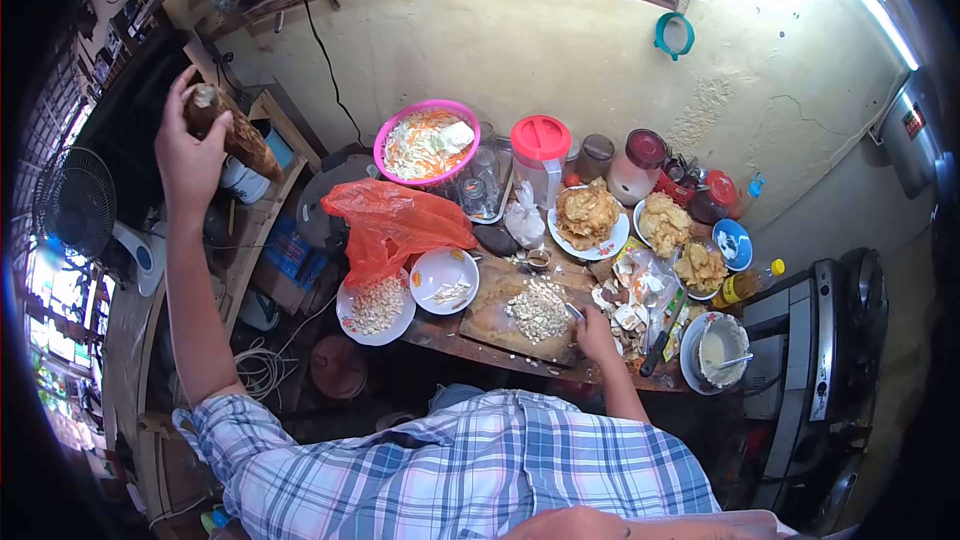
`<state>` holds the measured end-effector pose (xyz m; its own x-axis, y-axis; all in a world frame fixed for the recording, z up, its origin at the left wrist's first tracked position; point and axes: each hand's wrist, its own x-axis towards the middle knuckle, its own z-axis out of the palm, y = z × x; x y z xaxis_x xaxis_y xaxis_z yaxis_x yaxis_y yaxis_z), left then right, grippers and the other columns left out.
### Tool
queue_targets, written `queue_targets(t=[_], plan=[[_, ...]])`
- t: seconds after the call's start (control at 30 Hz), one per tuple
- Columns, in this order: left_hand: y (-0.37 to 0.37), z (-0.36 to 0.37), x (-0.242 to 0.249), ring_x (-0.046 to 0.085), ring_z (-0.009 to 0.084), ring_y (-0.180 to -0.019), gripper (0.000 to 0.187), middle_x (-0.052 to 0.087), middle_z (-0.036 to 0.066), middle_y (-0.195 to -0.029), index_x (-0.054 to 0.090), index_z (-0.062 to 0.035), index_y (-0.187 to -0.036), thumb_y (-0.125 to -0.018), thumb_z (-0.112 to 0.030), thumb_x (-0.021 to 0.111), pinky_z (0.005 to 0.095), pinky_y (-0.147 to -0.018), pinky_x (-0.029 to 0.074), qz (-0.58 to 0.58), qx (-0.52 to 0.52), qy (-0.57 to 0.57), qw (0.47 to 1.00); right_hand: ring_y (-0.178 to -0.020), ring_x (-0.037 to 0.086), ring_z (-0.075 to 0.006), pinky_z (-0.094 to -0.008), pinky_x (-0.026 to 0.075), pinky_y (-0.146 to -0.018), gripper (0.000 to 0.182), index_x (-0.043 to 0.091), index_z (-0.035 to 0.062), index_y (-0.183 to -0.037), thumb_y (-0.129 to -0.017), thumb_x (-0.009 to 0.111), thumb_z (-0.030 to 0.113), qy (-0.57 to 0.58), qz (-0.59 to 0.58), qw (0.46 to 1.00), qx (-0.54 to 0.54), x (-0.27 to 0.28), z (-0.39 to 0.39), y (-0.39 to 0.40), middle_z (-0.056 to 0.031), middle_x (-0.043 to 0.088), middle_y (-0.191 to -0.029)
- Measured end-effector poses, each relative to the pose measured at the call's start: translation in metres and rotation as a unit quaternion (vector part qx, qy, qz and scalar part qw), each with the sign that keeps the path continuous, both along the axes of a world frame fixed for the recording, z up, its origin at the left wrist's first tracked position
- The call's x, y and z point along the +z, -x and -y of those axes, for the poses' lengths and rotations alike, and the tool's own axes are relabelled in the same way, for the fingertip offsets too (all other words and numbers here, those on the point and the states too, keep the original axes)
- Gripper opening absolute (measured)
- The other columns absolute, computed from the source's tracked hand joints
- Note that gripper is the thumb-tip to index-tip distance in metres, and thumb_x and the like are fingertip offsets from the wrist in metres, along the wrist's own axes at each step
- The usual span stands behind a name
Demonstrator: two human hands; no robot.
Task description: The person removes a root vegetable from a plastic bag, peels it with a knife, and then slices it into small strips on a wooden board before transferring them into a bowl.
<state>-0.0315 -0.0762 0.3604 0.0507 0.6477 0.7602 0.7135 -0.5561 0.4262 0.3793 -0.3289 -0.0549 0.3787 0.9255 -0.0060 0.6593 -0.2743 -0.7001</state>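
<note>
My left hand (pixel 195 145) is raised at the upper left, its fingers wrapped round a long brown object (pixel 250 145) with a rough surface. At the right end of the wooden cutting board (pixel 490 325), my right hand (pixel 597 333) is closed on a thin metal handle, probably of a utensil. Just left of it lies a heap of chopped pale pieces (pixel 540 310) on the board. A white bowl (pixel 444 280) with a few pieces stands beside the board, and a plate of pale pieces (pixel 376 308) is further left, partly under a red plastic bag (pixel 390 220).
Behind the board are a pink basket of shredded vegetables (pixel 428 144), a red-lidded pitcher (pixel 540 155) and plates of fried food (pixel 587 218). A black-handled knife (pixel 655 353) and a batter bowl (pixel 722 348) lie right. A fan (pixel 75 202) stands far left.
</note>
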Motion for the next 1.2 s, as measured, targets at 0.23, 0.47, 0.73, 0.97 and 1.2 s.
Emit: queue_targets(t=[0.23,0.47,0.73,0.97,1.2], plan=[[-0.022,0.028,0.006,0.058,0.0139,-0.102,0.047,0.057,0.007,-0.119,0.048,-0.0087,-0.131,-0.087,-0.004,0.060,0.0293,-0.089,0.051,0.217,-0.194,0.081,0.953,-0.069,0.057,-0.0195,-0.0320,0.045,-0.064,0.019,0.051,-0.0016,-0.105,-0.091,0.050,0.012,-0.123,-0.116,0.976,-0.136,-0.003,0.019,-0.001,-0.0102,0.059,-0.082],[-0.127,0.020,-0.196,0.063,0.0131,-0.080,0.026,0.060,0.001,-0.092,0.054,-0.0096,-0.104,-0.081,-0.002,0.064,0.0333,-0.064,0.058,0.465,-0.300,0.394,0.734,-0.063,0.043,-0.0070,-0.0243,0.036,-0.058,0.019,0.051,0.0011,-0.098,-0.091,0.056,0.018,-0.172,-0.392,0.875,-0.227,-0.008,0.051,0.004,0.0015,0.047,-0.072],[-0.213,0.053,-0.401,0.063,0.0169,-0.081,0.029,0.062,0.002,-0.091,0.052,-0.0132,-0.104,-0.081,-0.005,0.066,0.0357,-0.065,0.054,0.532,-0.177,0.573,0.598,-0.054,0.037,-0.0040,-0.0216,0.032,-0.049,0.013,0.047,0.0072,-0.089,-0.092,0.056,0.016,-0.198,-0.236,0.930,-0.202,-0.013,0.067,0.025,0.0049,0.043,-0.067],[-0.220,0.047,-0.456,0.058,0.0213,-0.097,0.045,0.057,0.005,-0.104,0.042,-0.0131,-0.116,-0.081,-0.008,0.068,0.0486,-0.074,0.052,0.551,-0.125,0.598,0.569,-0.053,0.038,-0.0073,-0.0254,0.034,-0.051,0.026,0.049,0.0038,-0.077,-0.078,0.071,0.016,-0.074,-0.199,0.955,-0.206,-0.023,0.073,0.030,0.0037,0.041,-0.058],[-0.212,0.039,-0.453,0.058,0.0232,-0.096,0.043,0.056,0.007,-0.106,0.043,-0.0114,-0.115,-0.080,-0.008,0.069,0.0483,-0.075,0.053,0.582,-0.114,0.574,0.565,-0.076,0.054,-0.0292,-0.0381,0.044,-0.069,0.023,0.051,-0.0015,-0.079,-0.070,0.069,0.010,-0.080,0.083,0.980,-0.162,-0.065,0.038,0.021,-0.0137,0.053,-0.076]])
